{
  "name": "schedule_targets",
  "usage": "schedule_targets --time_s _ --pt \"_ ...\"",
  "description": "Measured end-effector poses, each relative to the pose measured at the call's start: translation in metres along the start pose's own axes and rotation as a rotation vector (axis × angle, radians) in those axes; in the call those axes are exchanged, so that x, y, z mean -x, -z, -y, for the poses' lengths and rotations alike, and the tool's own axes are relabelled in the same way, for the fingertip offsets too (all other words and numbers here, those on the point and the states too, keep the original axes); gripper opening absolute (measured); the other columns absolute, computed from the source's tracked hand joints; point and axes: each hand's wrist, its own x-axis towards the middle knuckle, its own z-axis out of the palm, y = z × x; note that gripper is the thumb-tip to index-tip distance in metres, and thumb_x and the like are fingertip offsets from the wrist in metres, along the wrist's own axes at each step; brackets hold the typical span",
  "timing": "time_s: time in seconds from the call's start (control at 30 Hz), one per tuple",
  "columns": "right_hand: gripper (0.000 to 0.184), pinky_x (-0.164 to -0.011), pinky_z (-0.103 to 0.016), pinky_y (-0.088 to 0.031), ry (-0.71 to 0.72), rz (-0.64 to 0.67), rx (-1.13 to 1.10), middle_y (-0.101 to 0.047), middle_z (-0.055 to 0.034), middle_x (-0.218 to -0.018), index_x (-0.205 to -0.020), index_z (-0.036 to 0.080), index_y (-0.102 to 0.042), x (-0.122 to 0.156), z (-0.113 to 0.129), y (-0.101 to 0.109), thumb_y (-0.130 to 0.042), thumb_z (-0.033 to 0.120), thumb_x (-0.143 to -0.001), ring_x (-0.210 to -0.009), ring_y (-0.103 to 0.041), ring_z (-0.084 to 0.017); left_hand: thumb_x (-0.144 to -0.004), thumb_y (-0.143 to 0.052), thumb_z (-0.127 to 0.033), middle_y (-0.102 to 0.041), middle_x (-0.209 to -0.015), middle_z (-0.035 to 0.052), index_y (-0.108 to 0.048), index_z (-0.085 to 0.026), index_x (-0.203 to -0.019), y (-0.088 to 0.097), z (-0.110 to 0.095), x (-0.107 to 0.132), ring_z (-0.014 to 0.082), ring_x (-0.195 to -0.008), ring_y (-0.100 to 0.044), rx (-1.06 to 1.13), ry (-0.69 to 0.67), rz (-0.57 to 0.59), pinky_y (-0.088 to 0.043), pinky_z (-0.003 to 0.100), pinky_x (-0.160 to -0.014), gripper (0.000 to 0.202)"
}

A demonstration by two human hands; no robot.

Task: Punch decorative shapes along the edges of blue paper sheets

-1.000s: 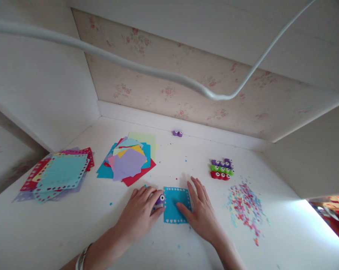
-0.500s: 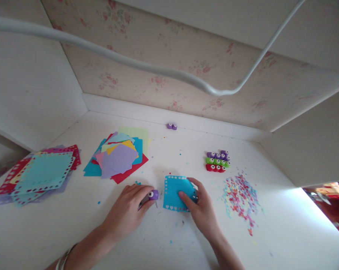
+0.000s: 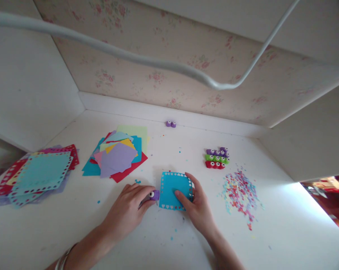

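Observation:
Between the thumb and fingers of my left hand (image 3: 130,204) is a small purple craft punch (image 3: 155,195) with a white round button on it. My right hand (image 3: 199,202) grips a blue square of paper (image 3: 172,189) by its right side, thumb on top and fingers at the edge. Small shapes are cut out along the borders of this square. Its left edge is right beside the punch; whether it sits inside the slot I cannot tell.
Uncut coloured paper (image 3: 120,159) is piled behind my left hand, and punched sheets (image 3: 45,170) lie far left. At right stand rows of purple, green and red punches (image 3: 217,158) near a heap of confetti (image 3: 241,191). Two purple punches (image 3: 170,123) stand by the back wall.
My right hand has brought the blue paper slightly left, up to the purple punch. My left hand has kept its hold on the punch and barely moved.

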Motion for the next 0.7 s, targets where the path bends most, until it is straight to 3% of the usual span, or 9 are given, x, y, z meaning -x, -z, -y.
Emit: schedule_targets --time_s 0.7 --pt "0.068 -0.045 -0.031 -0.053 0.019 0.007 0.051 -0.061 0.0017 -0.072 -0.136 0.031 -0.051 -0.0002 -0.001 0.0003 -0.077 0.049 -0.075 -0.054 -0.057 -0.017 -0.093 -0.065 -0.025 -0.075 -0.105 0.0023 -0.062 -0.025 -0.116 0.0002 -0.0029 0.0 0.0228 -0.096 -0.067 -0.026 -0.031 0.035 -0.046 0.041 -0.092 0.023"
